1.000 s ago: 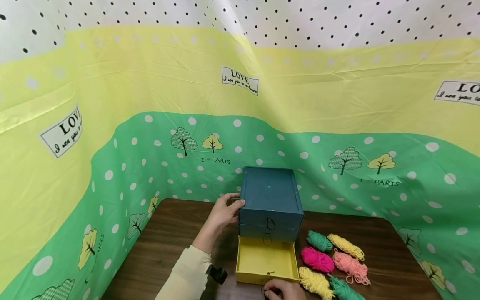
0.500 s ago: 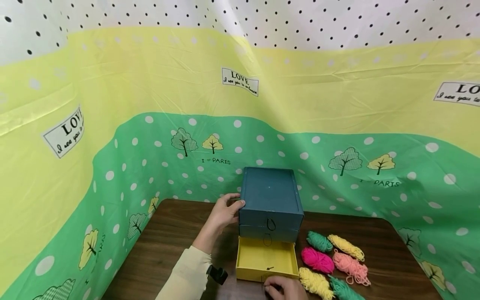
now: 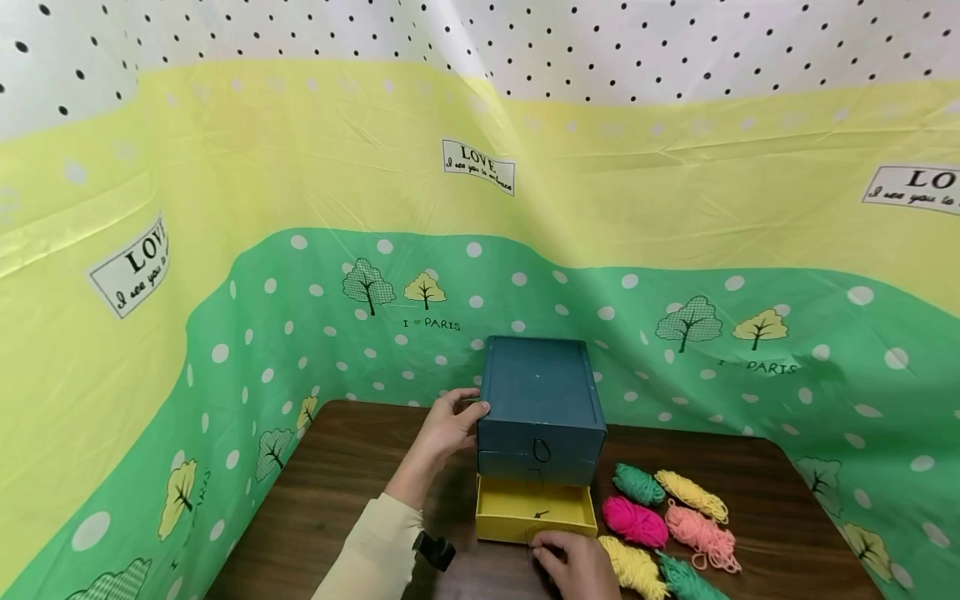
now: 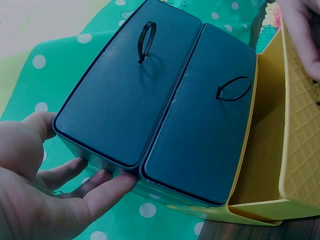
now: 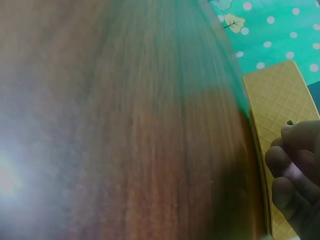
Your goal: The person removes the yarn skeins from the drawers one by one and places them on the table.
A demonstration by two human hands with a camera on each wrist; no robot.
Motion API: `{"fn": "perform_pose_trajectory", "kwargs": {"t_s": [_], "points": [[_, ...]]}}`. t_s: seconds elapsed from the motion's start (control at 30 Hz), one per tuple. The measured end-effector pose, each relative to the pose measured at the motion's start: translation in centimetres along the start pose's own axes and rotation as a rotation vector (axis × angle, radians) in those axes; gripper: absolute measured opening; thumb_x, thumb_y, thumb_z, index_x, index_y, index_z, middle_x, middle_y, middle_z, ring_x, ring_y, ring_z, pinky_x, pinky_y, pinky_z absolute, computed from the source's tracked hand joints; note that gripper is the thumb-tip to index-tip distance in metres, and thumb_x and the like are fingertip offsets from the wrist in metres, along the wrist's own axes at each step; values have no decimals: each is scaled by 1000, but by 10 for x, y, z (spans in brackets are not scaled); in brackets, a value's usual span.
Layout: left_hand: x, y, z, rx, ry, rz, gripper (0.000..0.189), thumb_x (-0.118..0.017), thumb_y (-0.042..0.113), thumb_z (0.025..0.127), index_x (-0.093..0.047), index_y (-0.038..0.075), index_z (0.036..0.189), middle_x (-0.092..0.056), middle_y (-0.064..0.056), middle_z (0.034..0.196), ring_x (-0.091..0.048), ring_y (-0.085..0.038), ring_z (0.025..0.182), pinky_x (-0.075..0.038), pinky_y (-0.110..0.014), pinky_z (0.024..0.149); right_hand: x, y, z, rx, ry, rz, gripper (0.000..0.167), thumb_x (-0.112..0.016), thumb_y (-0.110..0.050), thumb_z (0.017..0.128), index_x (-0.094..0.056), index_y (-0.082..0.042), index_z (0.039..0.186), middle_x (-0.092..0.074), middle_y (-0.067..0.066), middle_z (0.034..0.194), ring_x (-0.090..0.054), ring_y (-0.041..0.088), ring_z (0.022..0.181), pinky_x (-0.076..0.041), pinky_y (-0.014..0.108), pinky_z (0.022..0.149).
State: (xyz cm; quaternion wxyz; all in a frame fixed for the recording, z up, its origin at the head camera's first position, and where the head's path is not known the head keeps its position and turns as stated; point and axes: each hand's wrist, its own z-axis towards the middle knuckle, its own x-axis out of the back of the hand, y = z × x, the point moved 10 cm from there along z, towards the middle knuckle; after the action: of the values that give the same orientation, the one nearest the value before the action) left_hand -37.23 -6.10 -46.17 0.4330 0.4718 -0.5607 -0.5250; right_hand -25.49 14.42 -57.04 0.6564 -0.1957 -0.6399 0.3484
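A small drawer cabinet (image 3: 537,379) has two blue drawers above and a yellow drawer (image 3: 498,527) at the bottom, which is partly pulled out. Each blue front carries a thin black loop. My left hand (image 3: 448,423) rests against the cabinet's left side. In the left wrist view its thumb touches one corner, and the other fingers (image 4: 112,192) lie along the side. My right hand (image 3: 576,562) is at the yellow front, fingers curled, apparently pinching its black loop, which the fingers mostly hide. A small dark tie end shows inside the yellow drawer.
Right of the cabinet lie several yarn skeins: green (image 3: 639,483), yellow (image 3: 692,493), magenta (image 3: 634,522), pink (image 3: 702,535), another yellow (image 3: 633,568) and another green. A printed cloth (image 3: 405,375) hangs behind the brown wooden table (image 3: 352,446).
The yellow drawer has slid inward, towards the cabinet, and my right hand has moved forward along with it. My left hand stays where it was.
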Motion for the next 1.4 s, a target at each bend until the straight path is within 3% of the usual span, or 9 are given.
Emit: {"fn": "perform_pose_trajectory", "kwargs": {"t_s": [0.13,0.4,0.73,1.4], "points": [[0,0,0,4,1,7,56,-65,30,102,-48,5,150,-57,-22,135,-69,-27,109,-59,-48,93,-2,4,7,-21,7,-7,4,-79,-25,90,-81,-27,92,-76,-14,87,-64,-2,69,-50,23,58],[1,-1,1,18,-2,0,56,-65,29,102,-49,6,150,-58,-22,134,-69,-27,109,-59,-49,93,1,0,19,31,34,-46,8,-80,-23,89,-80,-30,93,-77,-14,91,-70,1,78,-57,26,64],[0,-3,1,20,-2,-9,55,-65,29,102,-49,6,149,-59,-21,132,-69,-26,107,-59,-49,92,5,-1,30,39,81,-87,10,-80,-22,88,-80,-31,93,-78,-14,93,-73,7,86,-58,27,68],[2,-2,3,22,1,4,54,-66,29,102,-50,7,149,-59,-20,132,-69,-25,107,-60,-46,91,7,7,47,49,153,-167,13,-83,-21,86,-79,-33,88,-77,-14,92,-71,4,81,-55,26,67]]}}
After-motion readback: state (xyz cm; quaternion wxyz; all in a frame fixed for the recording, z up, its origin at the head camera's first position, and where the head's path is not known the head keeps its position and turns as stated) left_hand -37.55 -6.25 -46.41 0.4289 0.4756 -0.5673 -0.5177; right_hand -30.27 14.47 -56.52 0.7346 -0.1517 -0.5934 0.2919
